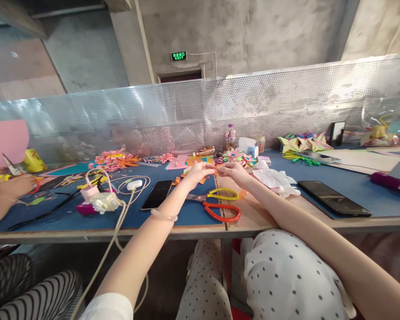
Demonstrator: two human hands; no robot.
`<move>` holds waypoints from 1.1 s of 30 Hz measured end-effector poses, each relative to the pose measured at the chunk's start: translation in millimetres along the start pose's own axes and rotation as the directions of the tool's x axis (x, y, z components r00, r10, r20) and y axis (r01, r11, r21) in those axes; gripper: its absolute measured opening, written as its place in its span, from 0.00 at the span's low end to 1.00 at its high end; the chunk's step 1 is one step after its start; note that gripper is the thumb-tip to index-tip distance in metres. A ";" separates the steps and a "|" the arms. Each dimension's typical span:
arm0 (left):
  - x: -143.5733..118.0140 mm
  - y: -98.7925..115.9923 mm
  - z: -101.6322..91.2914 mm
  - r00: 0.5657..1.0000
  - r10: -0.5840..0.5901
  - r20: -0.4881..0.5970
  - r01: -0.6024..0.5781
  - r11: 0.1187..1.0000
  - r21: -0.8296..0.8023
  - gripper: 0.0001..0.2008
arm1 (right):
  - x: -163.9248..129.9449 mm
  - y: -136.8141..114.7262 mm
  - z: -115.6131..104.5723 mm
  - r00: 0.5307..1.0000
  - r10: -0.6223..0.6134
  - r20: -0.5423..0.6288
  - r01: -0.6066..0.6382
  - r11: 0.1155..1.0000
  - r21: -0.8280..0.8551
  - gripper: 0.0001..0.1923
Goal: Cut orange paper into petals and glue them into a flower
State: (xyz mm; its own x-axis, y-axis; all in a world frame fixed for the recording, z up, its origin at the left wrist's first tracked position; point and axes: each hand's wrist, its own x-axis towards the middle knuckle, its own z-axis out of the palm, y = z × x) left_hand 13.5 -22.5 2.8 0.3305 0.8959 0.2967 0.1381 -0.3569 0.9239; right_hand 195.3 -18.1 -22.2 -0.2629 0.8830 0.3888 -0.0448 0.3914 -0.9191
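Observation:
Over the middle of the table, my left hand [201,171] and my right hand [235,172] meet fingertip to fingertip. Between them they pinch a small piece of orange paper [216,170], mostly covered by the fingers. More orange paper scraps [178,180] lie beside my left hand. Scissors [220,206] with one yellow and one red handle rest on the table just below my hands. Past my fingers sits a cluster of pink and green paper flowers [235,155]. A crumpled white plastic bag [276,178] lies to the right of my right wrist.
A black phone [157,194] lies left and a larger one [333,198] right. A power adapter with cables [103,201] hangs cords over the front edge. At far left, another person's hand [15,186] holds scissors. A perforated metal screen [270,98] bounds the table's back.

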 end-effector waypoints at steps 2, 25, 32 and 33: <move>-1.5 1.8 0.9 1.000 -0.008 0.007 0.008 1.000 0.030 0.10 | -1.0 -2.2 0.4 0.999 -0.039 -0.005 0.038 0.995 -0.089 0.16; 1.2 0.3 -1.6 0.987 -0.156 -0.024 0.144 0.949 -0.279 0.12 | 2.2 0.7 8.3 0.990 -0.139 -0.030 0.134 0.982 -0.131 0.12; -0.1 1.7 0.5 0.990 -0.143 0.005 0.139 0.947 -0.289 0.08 | -3.2 -7.3 8.8 1.000 -0.023 -0.008 0.024 0.997 0.068 0.09; 0.0 1.7 0.6 0.991 -0.135 0.004 0.131 0.949 -0.286 0.08 | -3.8 -8.0 8.6 1.000 -0.010 -0.008 0.010 0.997 0.078 0.10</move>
State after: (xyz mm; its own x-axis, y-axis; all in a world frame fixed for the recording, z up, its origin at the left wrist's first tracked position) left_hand 14.2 -23.3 4.2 0.3127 0.9349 0.1682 -0.0923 -0.1463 0.9849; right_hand 188.4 -26.8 -16.9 -0.2547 0.8813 0.3980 -0.1223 0.3789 -0.9173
